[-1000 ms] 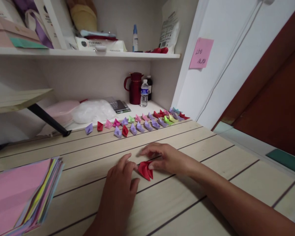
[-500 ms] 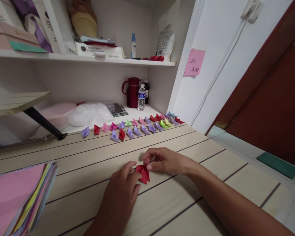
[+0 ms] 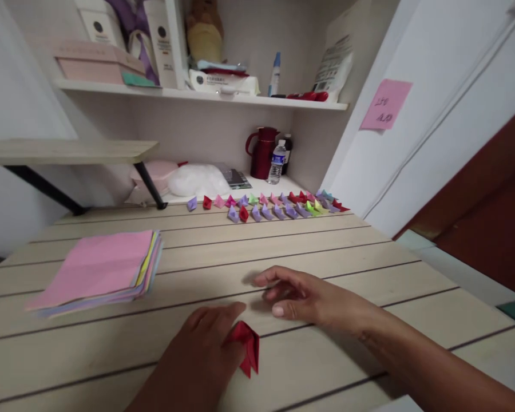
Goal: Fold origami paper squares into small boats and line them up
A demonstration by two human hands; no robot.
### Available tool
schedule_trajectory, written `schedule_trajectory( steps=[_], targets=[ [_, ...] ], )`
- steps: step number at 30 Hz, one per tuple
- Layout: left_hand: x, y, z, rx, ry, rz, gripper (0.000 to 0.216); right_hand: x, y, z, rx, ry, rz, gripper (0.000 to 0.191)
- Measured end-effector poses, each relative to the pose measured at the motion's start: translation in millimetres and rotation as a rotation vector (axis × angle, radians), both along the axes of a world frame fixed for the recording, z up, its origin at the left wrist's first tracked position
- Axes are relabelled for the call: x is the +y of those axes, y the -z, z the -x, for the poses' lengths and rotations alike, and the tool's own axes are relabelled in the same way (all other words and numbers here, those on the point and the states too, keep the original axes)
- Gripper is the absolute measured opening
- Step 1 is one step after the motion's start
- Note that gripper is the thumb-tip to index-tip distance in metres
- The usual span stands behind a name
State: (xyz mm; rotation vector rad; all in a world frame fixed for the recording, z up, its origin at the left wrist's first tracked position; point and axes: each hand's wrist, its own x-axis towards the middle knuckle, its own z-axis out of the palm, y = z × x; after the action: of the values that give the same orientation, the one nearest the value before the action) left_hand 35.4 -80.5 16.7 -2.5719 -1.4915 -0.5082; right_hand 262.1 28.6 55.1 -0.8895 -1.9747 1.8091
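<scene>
Your left hand (image 3: 201, 357) lay on the wooden table (image 3: 326, 252) with its fingertips on a folded red paper piece (image 3: 245, 346), while your right hand (image 3: 309, 297) hovered just beyond it, fingers loosely spread and holding nothing. To your left sat a stack of coloured paper sheets (image 3: 98, 272) with pink on top, and along the far edge of the table ran two rows of small folded paper shapes (image 3: 270, 207) in purple, red, pink and green. Behind them, in the alcove, stood a dark red jug (image 3: 261, 153) beside a water bottle (image 3: 277, 162), and a pink sticky note (image 3: 386, 105) hung on the white wall to the right.
</scene>
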Motion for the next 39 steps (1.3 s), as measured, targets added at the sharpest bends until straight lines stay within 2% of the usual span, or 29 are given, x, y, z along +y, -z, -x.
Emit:
schedule_trajectory(
  steps=[3,6,9,11,15,18,23,27,30,35,39],
  targets=[
    [-25,4.5,8,-0.024,-0.074,0.011,0.044,-32,-1.0,12,0.045,0.052,-0.017,0.046],
    [-34,12.6,11,-0.073,-0.151,-0.033,0.058,-50,1.8,28,0.075,0.087,-0.161,0.036],
    [-35,21.8,8,-0.148,-0.142,-0.092,0.051,-54,7.8,40,0.065,0.131,-0.335,0.032],
    [-34,25.5,4,-0.185,-0.158,-0.092,0.047,-53,12.5,45,0.054,0.131,-0.389,0.032],
    [-32,28.2,-2,-0.183,-0.144,-0.054,0.042,-51,19.1,46,0.006,0.131,-0.441,0.038],
    [-31,31.1,-1,-0.169,-0.125,-0.085,0.039,-50,20.3,43,-0.035,0.163,-0.470,0.041],
    [-33,32.6,0,-0.178,-0.178,-0.132,0.029,-49,17.6,38,-0.128,0.134,-0.549,0.032],
    [-34,27.8,1,-0.159,-0.139,-0.238,0.025,-51,15.8,35,-0.163,0.108,-0.602,0.027],
    [-34,26.2,3,-0.121,-0.128,-0.246,0.028,-52,16.9,34,-0.119,0.099,-0.620,0.022],
    [-38,32.7,5,-0.057,-0.075,-0.305,0.030,-51,19.4,36,-0.164,0.102,-0.694,0.015],
    [-42,38.6,3,-0.120,-0.134,-0.357,0.032,-54,19.3,37,-0.177,0.130,-0.695,0.018]
  ],
)
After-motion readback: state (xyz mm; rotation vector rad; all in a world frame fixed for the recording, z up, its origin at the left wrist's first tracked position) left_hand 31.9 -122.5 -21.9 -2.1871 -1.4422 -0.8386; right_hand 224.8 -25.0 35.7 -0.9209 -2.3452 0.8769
